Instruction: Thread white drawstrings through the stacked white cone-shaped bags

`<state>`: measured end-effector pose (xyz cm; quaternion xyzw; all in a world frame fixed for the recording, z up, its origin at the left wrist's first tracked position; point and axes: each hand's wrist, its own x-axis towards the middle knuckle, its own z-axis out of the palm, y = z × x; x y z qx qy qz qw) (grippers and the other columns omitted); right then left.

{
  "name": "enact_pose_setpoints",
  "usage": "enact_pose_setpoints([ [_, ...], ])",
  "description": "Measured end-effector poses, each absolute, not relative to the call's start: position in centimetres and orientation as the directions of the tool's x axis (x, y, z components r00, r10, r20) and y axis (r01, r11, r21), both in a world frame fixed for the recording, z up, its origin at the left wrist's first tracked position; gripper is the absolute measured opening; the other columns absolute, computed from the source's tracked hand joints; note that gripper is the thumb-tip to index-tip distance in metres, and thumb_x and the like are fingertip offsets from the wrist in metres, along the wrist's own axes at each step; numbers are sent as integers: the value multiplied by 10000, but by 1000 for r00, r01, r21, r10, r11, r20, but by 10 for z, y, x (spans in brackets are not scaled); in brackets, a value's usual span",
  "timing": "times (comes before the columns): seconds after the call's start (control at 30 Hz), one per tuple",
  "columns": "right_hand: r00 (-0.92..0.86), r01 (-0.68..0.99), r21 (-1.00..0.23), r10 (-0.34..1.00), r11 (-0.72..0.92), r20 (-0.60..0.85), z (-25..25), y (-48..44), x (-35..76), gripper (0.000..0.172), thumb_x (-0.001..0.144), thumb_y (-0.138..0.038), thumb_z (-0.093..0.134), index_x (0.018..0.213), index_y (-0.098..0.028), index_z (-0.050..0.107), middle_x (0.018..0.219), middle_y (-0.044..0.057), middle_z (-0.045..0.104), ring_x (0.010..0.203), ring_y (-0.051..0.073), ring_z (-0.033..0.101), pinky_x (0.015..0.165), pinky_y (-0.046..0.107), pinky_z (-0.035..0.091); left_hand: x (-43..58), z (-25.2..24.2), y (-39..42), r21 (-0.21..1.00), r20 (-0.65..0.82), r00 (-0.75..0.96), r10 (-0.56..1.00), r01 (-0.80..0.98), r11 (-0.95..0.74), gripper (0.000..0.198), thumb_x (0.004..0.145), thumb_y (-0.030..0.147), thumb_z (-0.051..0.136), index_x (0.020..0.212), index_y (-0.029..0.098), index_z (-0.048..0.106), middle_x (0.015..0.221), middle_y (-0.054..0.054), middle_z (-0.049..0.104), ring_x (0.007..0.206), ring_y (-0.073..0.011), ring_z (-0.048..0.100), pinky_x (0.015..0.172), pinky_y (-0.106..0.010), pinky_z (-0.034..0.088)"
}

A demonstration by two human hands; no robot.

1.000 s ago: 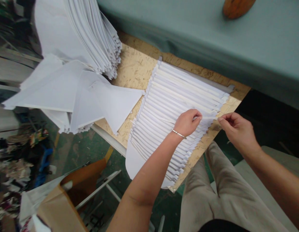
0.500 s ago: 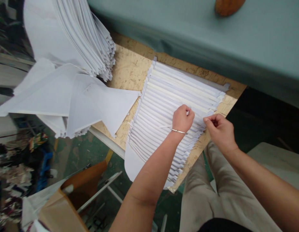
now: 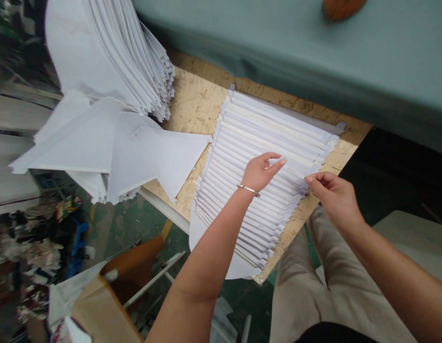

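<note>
two hands; left (image 3: pixel 262 172) open, right (image 3: pixel 331 195) touching fanned paper (image 3: pixel 256 138).

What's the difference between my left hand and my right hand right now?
The left hand wears a thin metal bangle at the wrist, while the right hand shows none. The left hand's fingers spread open above the fanned white paper stack, while the right hand's fingers curl at that stack's right edge. Both hands are bare and reach over the stack.

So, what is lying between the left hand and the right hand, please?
The head view shows a fanned stack of white paper between the left hand and the right hand.
</note>
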<state>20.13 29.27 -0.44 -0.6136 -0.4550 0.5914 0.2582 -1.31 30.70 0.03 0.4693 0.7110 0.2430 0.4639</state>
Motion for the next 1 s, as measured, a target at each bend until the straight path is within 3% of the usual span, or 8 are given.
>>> enact_pose_setpoints([
  [0.1,-133,226,-862,862,-455,-490,-14,298,201,290,772,-464,719,828,-183,673,700,10,589,607,127,488,551,253,375,4,-8,303,794,-538,-8,843,331,510,249,802,391,664,937,182,678,464,93,350,455,-71,321,476,-212,251],
  [0.27,-160,242,-856,851,-458,-500,-23,305,203,317,763,-465,709,837,-158,679,697,14,592,603,119,487,552,245,373,12,-26,299,792,-551,-83,831,262,551,178,815,333,631,747,174,590,505,87,412,468,-61,344,494,-203,271],
  [0.47,-61,434,-815,889,-385,-453,-37,309,204,295,775,-456,655,801,-163,659,684,19,611,580,133,505,542,253,383,23,-35,302,776,-415,-220,883,420,470,134,814,308,626,780,182,593,628,46,571,620,-107,533,635,-230,416],
  [0.63,-11,609,-742,932,-281,-362,-34,315,199,258,798,-426,639,756,-172,640,662,13,613,581,137,526,570,260,385,31,-32,305,664,-355,-262,897,605,439,119,890,288,530,868,213,620,773,-4,659,771,-163,620,738,-275,459],
  [0.83,1,645,-722,944,-252,-329,-33,314,194,263,819,-430,622,761,-174,627,663,11,606,582,139,523,577,261,378,36,-24,306,529,-361,-277,890,725,440,161,934,326,466,971,228,589,842,-49,682,837,-235,654,757,-333,467],
  [1.0,23,669,-705,954,-238,-300,-37,312,193,268,822,-438,615,742,-183,612,654,9,598,599,151,534,589,271,380,39,-26,308,482,-348,-282,894,765,428,156,940,335,458,974,232,569,817,-46,678,807,-231,659,726,-317,458],
])
